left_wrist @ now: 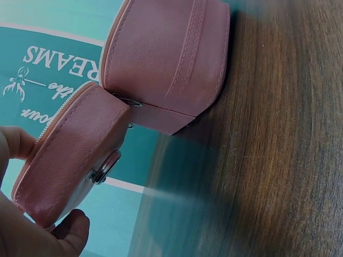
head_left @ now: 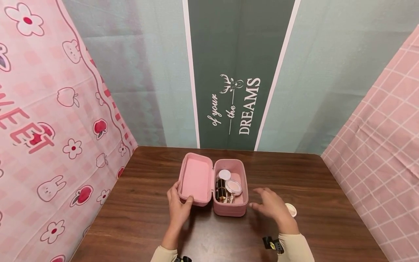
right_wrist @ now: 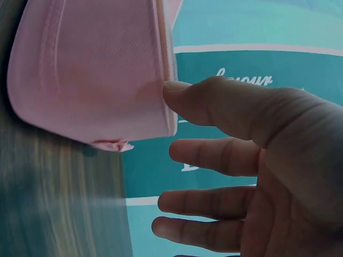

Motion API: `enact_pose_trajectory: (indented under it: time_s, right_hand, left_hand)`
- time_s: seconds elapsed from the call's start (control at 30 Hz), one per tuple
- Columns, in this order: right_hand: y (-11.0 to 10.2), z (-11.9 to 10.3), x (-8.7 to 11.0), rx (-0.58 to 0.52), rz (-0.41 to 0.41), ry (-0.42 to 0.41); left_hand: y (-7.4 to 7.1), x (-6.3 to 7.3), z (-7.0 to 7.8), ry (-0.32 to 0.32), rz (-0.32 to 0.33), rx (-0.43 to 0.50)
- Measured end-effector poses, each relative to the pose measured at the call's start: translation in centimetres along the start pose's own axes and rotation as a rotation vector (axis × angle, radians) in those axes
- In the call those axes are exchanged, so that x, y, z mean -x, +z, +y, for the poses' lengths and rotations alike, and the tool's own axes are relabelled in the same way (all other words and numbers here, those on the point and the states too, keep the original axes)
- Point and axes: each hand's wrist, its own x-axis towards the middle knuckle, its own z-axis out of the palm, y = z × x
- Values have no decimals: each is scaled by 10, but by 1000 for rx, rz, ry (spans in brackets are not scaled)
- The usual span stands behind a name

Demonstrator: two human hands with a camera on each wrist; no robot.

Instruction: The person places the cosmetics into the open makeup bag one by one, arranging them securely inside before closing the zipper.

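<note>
A pink zip-up cosmetic case (head_left: 230,210) stands on the table with its lid (head_left: 197,177) swung out to the left. My left hand (head_left: 179,208) grips the lid's front left corner, thumb on the near edge and fingers round the side. In the left wrist view a metal handle fitting (left_wrist: 104,167) shows on the lid's outer face. My right hand (head_left: 270,204) is beside the case's right wall, fingers extended and holding nothing; its thumb overlaps the zipped rim in the right wrist view. Inside the case lie black-and-gold tubes (head_left: 221,189), a round compact (head_left: 234,186) and a white round container (head_left: 224,175).
A small round cream-coloured piece (head_left: 291,210) lies on the brown wooden table (head_left: 314,189), just right of my right wrist and partly behind it. Fabric backdrops (head_left: 157,91) stand along the table's back and both sides.
</note>
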Motion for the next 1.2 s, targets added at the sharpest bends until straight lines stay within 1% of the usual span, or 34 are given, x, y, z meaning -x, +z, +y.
enact_pose_trajectory:
  time_s: [0.1, 0.33, 0.53, 0.73, 0.9, 1.07, 1.2]
  right_hand:
    - [1, 5, 2, 1, -1, 17]
    - [1, 17, 7, -27, -14, 41]
    - [3, 29, 12, -20, 1, 72]
    - [8, 43, 19, 2, 7, 77]
    - [11, 52, 23, -4, -10, 106]
    - [14, 59, 28, -18, 6, 124]
    - [14, 62, 31, -43, 24, 156]
  left_hand:
    - [0, -1, 0, 2, 1, 2]
    - [1, -2, -1, 48, 8, 8]
    - [1, -2, 0, 35, 0, 14]
    - [1, 0, 0, 21, -5, 21]
    - [1, 1, -1, 26, -2, 17]
    - [0, 2, -1, 14, -7, 13]
    - [-2, 2, -2, 10, -8, 8]
